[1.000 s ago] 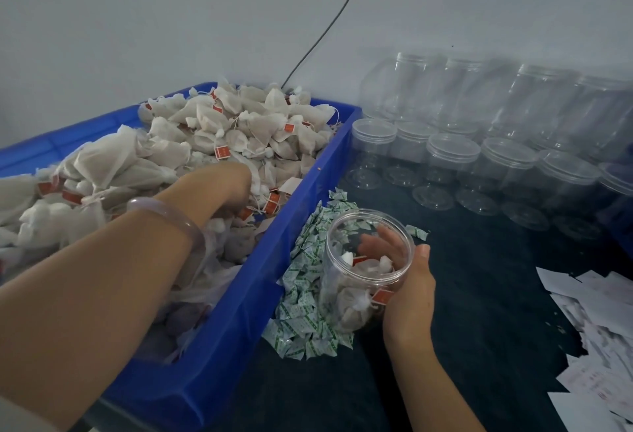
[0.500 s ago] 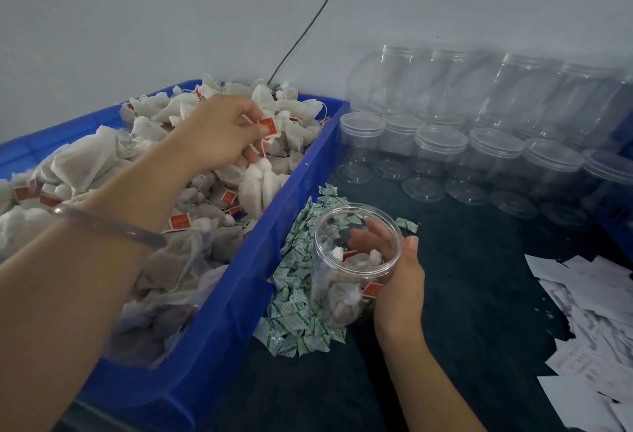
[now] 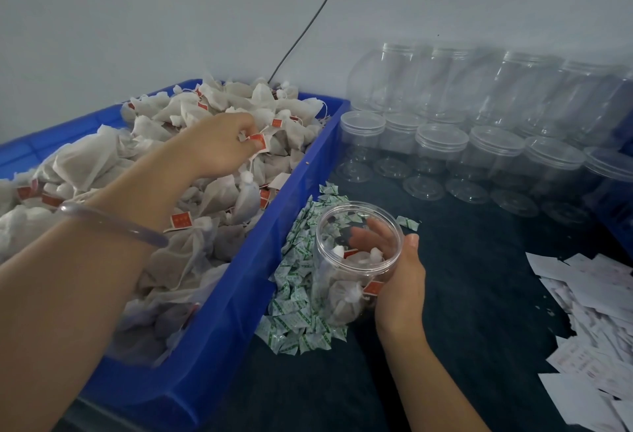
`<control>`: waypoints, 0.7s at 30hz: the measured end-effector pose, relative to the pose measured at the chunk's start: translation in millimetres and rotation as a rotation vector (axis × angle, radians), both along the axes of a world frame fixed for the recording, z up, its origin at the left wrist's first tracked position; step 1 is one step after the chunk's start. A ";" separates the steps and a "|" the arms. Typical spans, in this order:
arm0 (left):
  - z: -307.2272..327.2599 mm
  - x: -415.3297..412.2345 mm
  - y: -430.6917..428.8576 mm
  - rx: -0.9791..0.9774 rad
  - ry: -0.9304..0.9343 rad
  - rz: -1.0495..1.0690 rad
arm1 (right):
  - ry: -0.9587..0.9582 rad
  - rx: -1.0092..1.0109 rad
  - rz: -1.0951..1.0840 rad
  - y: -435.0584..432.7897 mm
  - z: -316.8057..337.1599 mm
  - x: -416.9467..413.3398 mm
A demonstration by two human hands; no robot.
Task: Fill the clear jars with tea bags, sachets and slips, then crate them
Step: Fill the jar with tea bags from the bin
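Many tea bags (image 3: 191, 192): heaped in the blue bin (image 3: 219, 346) at the desk's left edge.
Left hand (image 3: 219, 144): over the heap, fingertips pinched on a red tag (image 3: 258, 141), its tea bag dangling below.
Sachets (image 3: 298, 298): green-printed pile just right of the bin wall.
Jar (image 3: 356, 260): open, partly filled, tilted, touching the sachets.
Right hand (image 3: 399, 281): wrapped around the jar.
Empty jars (image 3: 442, 147): rows along the desk's far edge.
Slips (image 3: 592, 322): white pile at the right edge.
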State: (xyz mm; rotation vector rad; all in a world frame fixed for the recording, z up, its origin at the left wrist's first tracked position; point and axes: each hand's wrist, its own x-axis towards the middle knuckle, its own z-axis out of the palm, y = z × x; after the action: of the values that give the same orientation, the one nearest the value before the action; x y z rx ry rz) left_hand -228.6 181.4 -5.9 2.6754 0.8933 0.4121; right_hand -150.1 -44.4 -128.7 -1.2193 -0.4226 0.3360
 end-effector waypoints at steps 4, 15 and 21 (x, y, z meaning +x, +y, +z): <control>-1.6 -2.0 0.9 -0.040 0.011 -0.001 | 0.013 0.010 0.001 0.0 0.3 -0.4; 4.1 -2.2 -1.6 0.089 -0.339 0.121 | 0.044 -0.001 -0.029 0.4 -2.3 1.6; 21.2 3.6 -37.1 -0.661 -1.015 -0.155 | 0.029 -0.003 -0.022 0.3 -1.3 -0.1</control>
State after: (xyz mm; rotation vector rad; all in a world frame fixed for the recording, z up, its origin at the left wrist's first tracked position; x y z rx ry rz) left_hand -225.0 144.3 15.3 1.5769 0.3802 1.0651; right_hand -150.1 -44.1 -130.1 -1.2201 -0.3832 0.3351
